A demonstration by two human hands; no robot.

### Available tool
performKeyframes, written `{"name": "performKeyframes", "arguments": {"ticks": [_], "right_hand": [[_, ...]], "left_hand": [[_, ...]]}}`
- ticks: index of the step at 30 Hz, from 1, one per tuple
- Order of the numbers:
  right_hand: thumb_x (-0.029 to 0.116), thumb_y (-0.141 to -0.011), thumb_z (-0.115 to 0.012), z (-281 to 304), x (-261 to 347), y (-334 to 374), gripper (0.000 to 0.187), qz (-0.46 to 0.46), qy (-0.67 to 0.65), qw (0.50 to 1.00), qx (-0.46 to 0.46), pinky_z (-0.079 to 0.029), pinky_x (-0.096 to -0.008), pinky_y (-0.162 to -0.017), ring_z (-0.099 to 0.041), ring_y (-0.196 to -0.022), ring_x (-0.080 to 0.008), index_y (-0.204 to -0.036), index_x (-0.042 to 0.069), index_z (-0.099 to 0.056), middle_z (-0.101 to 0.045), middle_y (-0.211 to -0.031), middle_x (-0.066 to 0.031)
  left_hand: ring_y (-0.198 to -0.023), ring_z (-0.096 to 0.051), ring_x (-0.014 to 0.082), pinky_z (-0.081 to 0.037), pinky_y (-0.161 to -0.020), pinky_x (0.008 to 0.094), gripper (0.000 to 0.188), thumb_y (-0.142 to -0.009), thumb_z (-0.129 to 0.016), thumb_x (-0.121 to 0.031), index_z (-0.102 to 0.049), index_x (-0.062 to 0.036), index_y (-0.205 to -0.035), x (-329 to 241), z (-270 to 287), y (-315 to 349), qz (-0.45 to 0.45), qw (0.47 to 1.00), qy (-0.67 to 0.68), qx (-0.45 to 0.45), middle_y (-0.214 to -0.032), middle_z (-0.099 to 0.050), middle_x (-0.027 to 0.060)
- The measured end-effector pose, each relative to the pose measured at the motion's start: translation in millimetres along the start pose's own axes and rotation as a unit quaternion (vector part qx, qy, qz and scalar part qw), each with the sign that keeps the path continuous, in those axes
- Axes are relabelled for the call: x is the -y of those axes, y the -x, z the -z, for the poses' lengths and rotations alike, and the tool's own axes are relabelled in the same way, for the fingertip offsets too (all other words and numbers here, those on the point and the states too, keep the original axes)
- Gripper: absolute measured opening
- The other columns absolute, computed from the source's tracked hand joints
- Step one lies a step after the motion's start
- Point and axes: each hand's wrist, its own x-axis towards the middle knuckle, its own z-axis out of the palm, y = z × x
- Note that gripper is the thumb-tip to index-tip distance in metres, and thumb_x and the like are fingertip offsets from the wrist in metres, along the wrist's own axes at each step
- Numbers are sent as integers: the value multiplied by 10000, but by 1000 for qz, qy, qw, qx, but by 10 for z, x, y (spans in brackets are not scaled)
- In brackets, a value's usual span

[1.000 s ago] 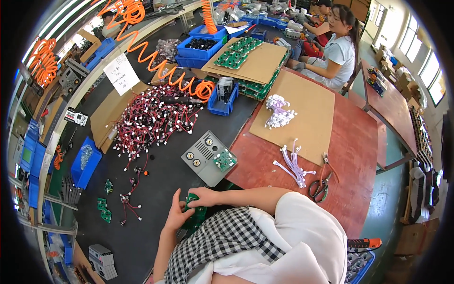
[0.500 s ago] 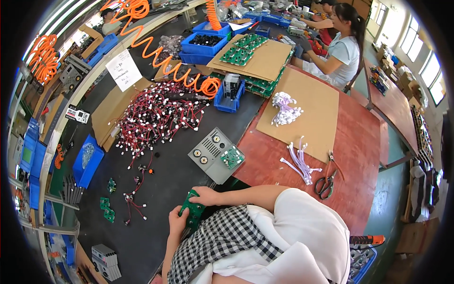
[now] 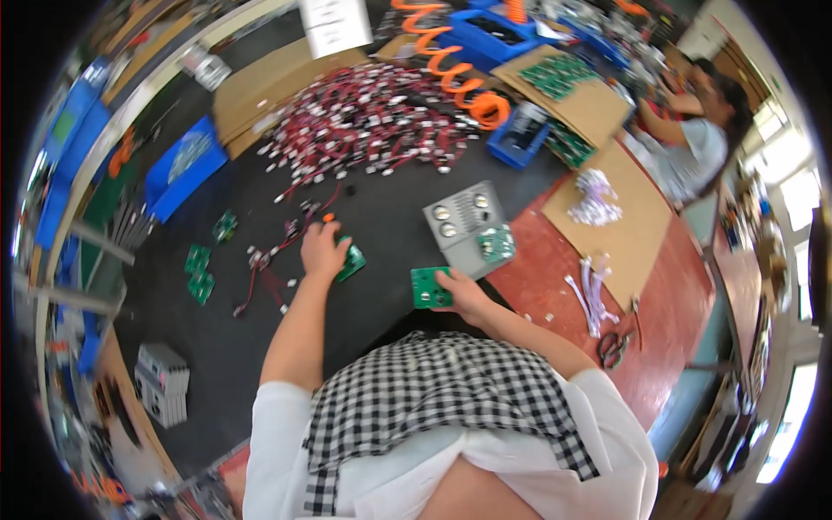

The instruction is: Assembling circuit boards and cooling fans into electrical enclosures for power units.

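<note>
The left hand (image 3: 324, 251) reaches over the dark tabletop, its fingers beside a small orange-topped part (image 3: 328, 217) and red-black wires. At its thumb side is a green circuit board (image 3: 352, 263), seemingly gripped, though the hand hides part of it. In my right hand (image 3: 466, 295), close to the apron, another green circuit board (image 3: 426, 289) is pinched at one edge. Just beyond that hand lies a grey panel (image 3: 459, 221) with round metal-rimmed parts, a slotted middle and a small green board (image 3: 496, 244) on it.
Red-black connector wires (image 3: 373, 117) are heaped at the back. Small green boards (image 3: 198, 276) and stacked grey housings (image 3: 161, 386) lie left. White-purple cables (image 3: 593, 295) and scissors (image 3: 614, 348) rest on the red tabletop right. A co-worker (image 3: 698, 147) sits far right.
Both hands were together on a green board panel; now they are apart, each with a board piece. The left hand has gone out left toward the loose wires. The view has turned.
</note>
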Motion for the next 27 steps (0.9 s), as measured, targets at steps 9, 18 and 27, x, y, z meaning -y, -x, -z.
{"name": "performKeyframes", "arguments": {"ticks": [9, 18, 27], "right_hand": [[277, -877, -389, -59, -123, 173, 277, -57, -19, 996, 59, -397, -393, -798, -497, -967, -187, -1085, 97, -423, -505, -1077, -56], [226, -881, -377, -735, -91, 68, 149, -72, 71, 994, 43, -402, -369, -795, -518, -908, -156, -965, 112, -424, -529, -1011, -36], [190, -871, -397, -1276, -112, -84, 142, -71, 60, 994, 61, -417, -373, -795, -527, -907, -175, -963, 88, -433, -523, -984, -48]], "left_hand": [[-843, -480, 295, -391, -702, 404, 323, -604, -647, -207, -526, -76, -874, 962, 872, 525, 51, 950, -69, -301, -863, -494, 131], [-1056, -414, 284, -343, -851, 427, 469, -714, -539, -458, -540, -76, -985, 2891, 2376, 2131, 538, 751, -337, -182, -1088, -457, 145], [-1120, -354, 310, -298, -904, 430, 507, -550, -658, -519, -615, -168, -913, 3659, 2555, 2634, 543, 786, -249, -163, -1235, -328, 146]]}}
